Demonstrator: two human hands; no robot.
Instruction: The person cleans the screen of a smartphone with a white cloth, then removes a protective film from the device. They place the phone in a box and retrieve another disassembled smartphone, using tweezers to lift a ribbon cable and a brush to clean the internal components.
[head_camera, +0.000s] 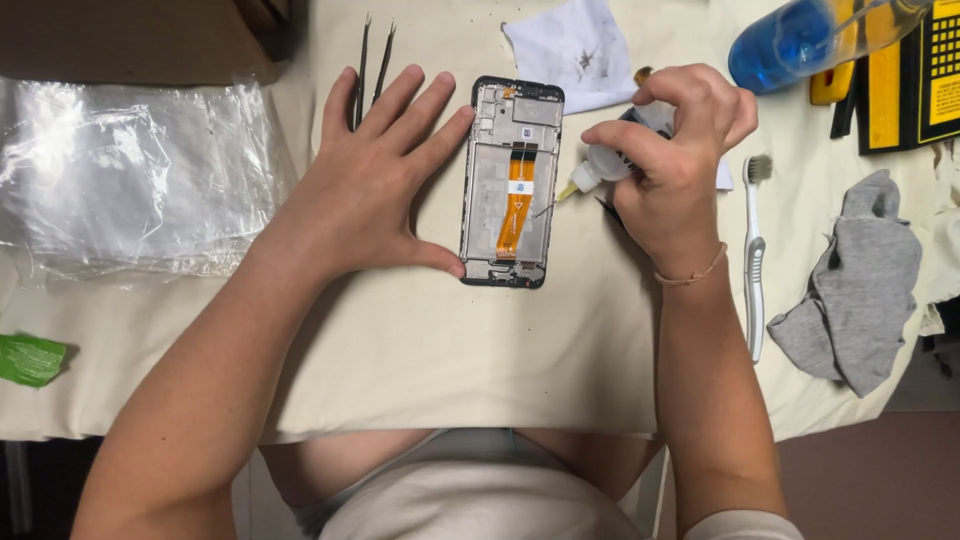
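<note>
An opened black smartphone frame with an orange ribbon cable (512, 183) lies on the cream-covered bench (420, 340). The left hand (375, 175), fingers spread wide, braces the frame's left edge. The right hand (675, 165), just right of the frame, grips a small white squeeze bottle (600, 170), nozzle tip at its right edge.

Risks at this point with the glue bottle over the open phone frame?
1. The right hand squeezes a small glue bottle with its needle tip at the edge of the phone frame; too much could run toward the orange ribbon cable.
2. The left hand only rests against the frame's side, so it might slide on the cloth.
3. The right forearm lies close to the toothbrush and may knock it.
</note>
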